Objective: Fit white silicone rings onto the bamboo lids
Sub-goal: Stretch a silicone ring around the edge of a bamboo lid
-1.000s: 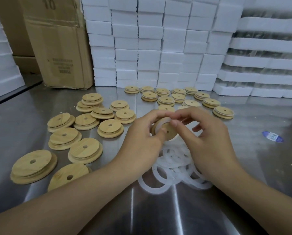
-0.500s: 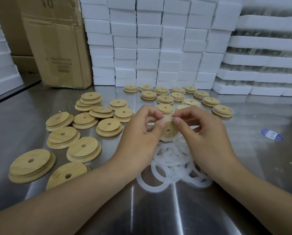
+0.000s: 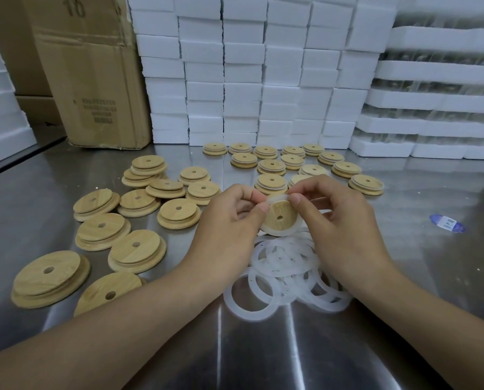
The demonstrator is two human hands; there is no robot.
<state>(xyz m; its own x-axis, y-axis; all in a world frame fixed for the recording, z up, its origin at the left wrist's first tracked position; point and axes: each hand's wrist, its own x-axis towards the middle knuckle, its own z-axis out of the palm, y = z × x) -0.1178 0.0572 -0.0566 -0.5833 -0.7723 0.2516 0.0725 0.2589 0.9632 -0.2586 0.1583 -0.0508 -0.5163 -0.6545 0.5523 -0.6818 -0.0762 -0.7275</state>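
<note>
In the head view, the left hand (image 3: 229, 218) grips a bamboo lid (image 3: 280, 213) at centre, holed face tilted toward the camera, the right hand (image 3: 344, 220) pinching the white ring (image 3: 276, 233) round its rim, with loose rings (image 3: 285, 277) at 6 o'clock and open tabletop (image 3: 263, 350) beyond them.

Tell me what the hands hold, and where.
One round bamboo lid with a white silicone ring around it: left hand pinches the left rim, right hand pinches the ring's top edge.
</note>
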